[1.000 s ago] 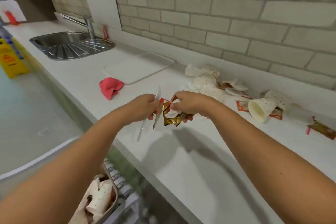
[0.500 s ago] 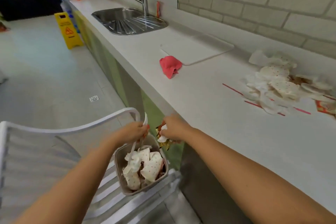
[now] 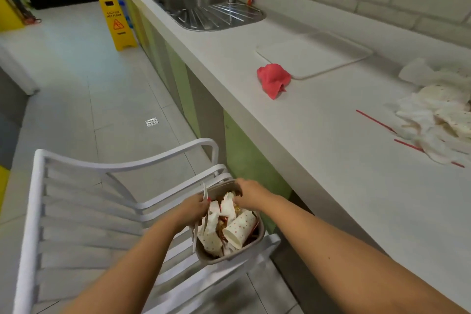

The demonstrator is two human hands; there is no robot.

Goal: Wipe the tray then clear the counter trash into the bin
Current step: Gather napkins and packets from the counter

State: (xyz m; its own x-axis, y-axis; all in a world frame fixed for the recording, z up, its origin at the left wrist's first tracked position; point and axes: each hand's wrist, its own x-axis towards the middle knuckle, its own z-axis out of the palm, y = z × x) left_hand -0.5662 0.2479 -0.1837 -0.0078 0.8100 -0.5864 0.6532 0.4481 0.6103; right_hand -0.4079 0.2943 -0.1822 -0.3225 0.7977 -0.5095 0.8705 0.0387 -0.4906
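On counter [image 3: 331,160], right end: pile [image 3: 441,120] of crushed paper cups and napkins. We judge it light, soft; scoop by handful from underneath. Below, bin [image 3: 224,259] on chair [image 3: 122,164] seat, nearly full, light, could tip. Our left hand [image 3: 195,208] pinches thin white plastic cutlery [image 3: 204,192] at bin rim: stiff, slippery. Our right hand [image 3: 248,192] dips into bin; grip we cannot tell.

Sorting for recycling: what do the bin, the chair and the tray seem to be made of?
Bin: seemingly matte grey-brown plastic, judging by its thin moulded rim.
Chair: glossy white, with smooth slats and rounded bends. Probably moulded plastic, though painted metal is possible.
Tray: off-white and matte with a rounded raised lip, likely plastic.
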